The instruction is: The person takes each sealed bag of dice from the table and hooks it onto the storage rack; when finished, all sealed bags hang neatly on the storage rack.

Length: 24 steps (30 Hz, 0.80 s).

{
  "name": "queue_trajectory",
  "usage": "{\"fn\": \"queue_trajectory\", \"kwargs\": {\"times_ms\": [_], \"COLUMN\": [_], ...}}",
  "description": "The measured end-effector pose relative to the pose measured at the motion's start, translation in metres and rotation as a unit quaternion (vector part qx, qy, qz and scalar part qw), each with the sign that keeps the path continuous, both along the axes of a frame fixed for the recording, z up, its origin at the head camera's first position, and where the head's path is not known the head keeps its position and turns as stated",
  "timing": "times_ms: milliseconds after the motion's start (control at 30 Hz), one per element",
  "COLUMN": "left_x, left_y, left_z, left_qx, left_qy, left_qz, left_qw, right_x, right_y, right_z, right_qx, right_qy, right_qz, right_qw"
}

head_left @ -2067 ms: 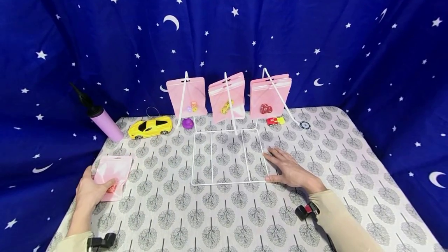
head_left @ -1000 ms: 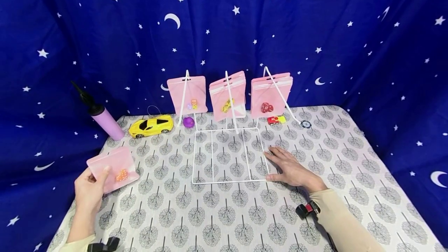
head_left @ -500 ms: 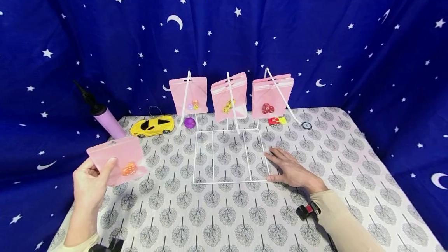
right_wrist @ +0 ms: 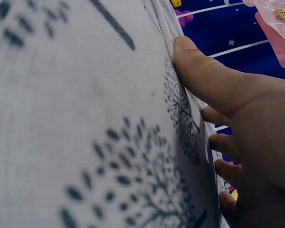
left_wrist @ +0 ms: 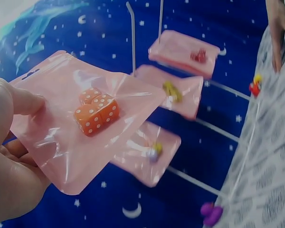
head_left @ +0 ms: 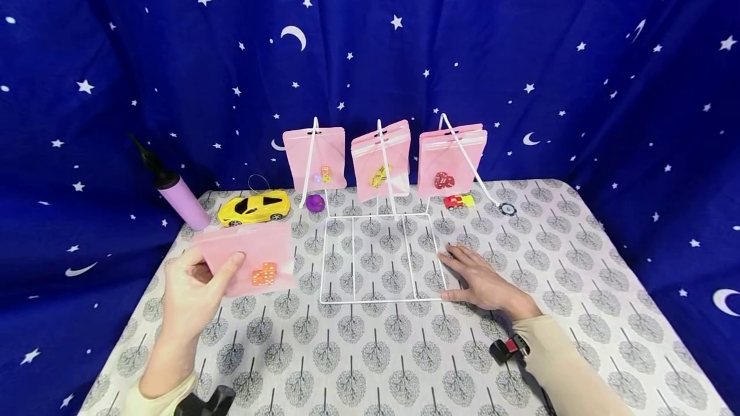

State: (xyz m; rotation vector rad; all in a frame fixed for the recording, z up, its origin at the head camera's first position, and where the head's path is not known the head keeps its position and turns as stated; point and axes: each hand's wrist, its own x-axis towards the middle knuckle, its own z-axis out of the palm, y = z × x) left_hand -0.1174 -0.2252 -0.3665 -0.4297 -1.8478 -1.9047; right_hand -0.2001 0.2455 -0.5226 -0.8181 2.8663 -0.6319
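Note:
My left hand (head_left: 193, 294) pinches a pink zip bag (head_left: 245, 246) by its left side, thumb in front, raised above the table. Orange dice with white dots (left_wrist: 96, 111) show through the bag in the left wrist view. A white wire rack (head_left: 381, 302) stands mid-table, and pink bags hang from its three hooks. The left hanging bag (head_left: 300, 153) has a yellow die and a pale one, the middle bag (head_left: 367, 159) yellow dice, the right bag (head_left: 433, 156) red dice. Flat on the table, my right hand (head_left: 480, 280) rests with fingertips at the rack base's right side.
At the back left stand a purple pump (head_left: 184, 203) and a yellow toy car (head_left: 254, 208). Behind the rack base sit a small purple toy (head_left: 315, 203), a red and yellow toy car (head_left: 458, 201) and a round dark chip (head_left: 507, 209). A starry blue curtain surrounds the table.
The left hand has lifted the bag with orange dice off the table at the left and carried it right, towards the rack. My right hand has stayed in place.

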Motion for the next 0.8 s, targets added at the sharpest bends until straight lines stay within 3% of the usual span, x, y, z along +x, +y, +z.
{"fn": "queue_trajectory", "kwargs": {"times_ms": [367,800], "left_x": [-0.009,-0.022], "left_y": [0.031,0.056], "left_z": [0.01,0.014], "left_qx": [-0.025,-0.019], "left_qy": [0.028,0.007], "left_qz": [-0.049,-0.05], "left_qw": [0.9981,0.9985], "right_x": [0.0,0.001], "right_y": [0.0,-0.001], "right_z": [0.0,0.0], "right_qx": [0.001,-0.002], "right_qy": [0.0,-0.002], "right_qz": [0.0,-0.003], "right_qw": [1.0,1.0]}}
